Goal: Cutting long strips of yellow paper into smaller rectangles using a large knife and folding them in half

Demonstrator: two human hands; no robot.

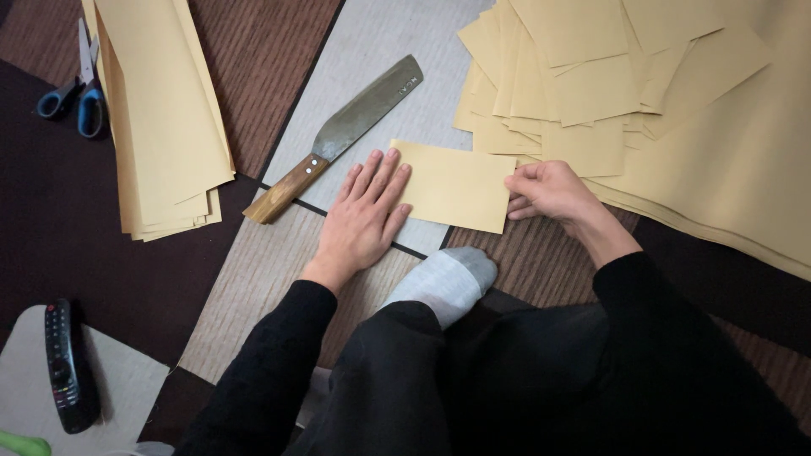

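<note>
Centrally, the folded tan paper (454, 185) lies lengthwise between both hands. The left hand (363, 215) presses flat and open on its left end; the right hand (545, 190) pinches its right edge.

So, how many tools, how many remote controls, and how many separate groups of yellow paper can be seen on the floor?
Tools: 2, the knife and the scissors
Remote control: 1
Yellow paper groups: 3, left stack, right pile, single sheet under both hands
Total: 6

The folded paper (456, 186) and paper stacks (160, 110) are tan yellow. The knife (338, 135) has a grey blade and brown wooden handle. The scissors (72, 93) have blue handles; the sock (448, 283) is grey; the remote (69, 365) is black.
</note>
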